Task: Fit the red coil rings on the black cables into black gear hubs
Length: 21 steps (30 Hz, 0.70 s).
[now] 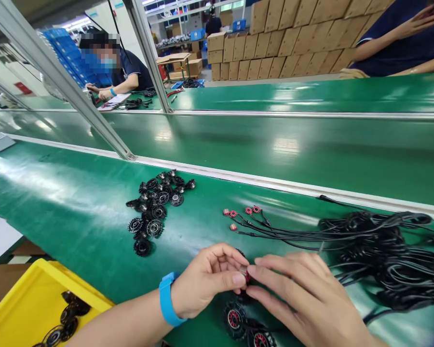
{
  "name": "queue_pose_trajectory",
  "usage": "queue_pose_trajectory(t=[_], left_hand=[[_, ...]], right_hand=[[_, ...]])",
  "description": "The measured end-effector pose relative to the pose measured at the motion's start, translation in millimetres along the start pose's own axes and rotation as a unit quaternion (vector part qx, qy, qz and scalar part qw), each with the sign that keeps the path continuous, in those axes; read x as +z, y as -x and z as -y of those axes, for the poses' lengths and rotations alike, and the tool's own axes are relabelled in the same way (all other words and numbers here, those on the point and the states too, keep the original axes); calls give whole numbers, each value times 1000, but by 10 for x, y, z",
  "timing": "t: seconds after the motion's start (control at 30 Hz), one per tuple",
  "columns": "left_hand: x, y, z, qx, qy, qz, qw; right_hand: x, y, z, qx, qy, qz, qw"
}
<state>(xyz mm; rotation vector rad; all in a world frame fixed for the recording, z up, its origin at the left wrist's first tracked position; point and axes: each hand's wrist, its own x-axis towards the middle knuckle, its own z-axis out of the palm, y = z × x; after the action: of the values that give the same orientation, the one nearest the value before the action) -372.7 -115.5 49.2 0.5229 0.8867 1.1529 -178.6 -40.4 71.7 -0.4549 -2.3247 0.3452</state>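
My left hand (217, 274), with a blue wristband, pinches a small black wheel-shaped motor part between thumb and fingers in front of me. At its near side a red coil core (247, 275) shows. The fingertips of my right hand (304, 294) close in on this red core from the right; the exact contact is partly hidden. Just below my hands lie black toothed wheels with red cores, one of them a black wheel (235, 319) at the left. Farther right, several red coil cores (249, 210) on black cables rest on the green bench.
A pile of black motor wheels (155, 207) lies left of centre. Bundled black cables (390, 255) fill the right side. A yellow bin (43, 274) holding more wheels stands lower left. A metal post (94, 120) rises beyond; co-workers sit across the green belt (238, 137).
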Motion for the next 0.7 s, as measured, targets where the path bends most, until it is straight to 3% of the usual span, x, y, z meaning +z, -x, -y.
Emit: queue_pose_trajectory(t=[0.23, 0.43, 0.7], left_hand=[[17, -35, 21, -31, 35, -6, 999], [6, -41, 81, -72, 73, -12, 995], [26, -42, 70, -92, 73, -29, 993]], right_hand=[[-101, 116, -88, -64, 27, 65, 995], [22, 26, -72, -35, 12, -25, 999], [125, 44, -142, 26, -13, 21, 999]])
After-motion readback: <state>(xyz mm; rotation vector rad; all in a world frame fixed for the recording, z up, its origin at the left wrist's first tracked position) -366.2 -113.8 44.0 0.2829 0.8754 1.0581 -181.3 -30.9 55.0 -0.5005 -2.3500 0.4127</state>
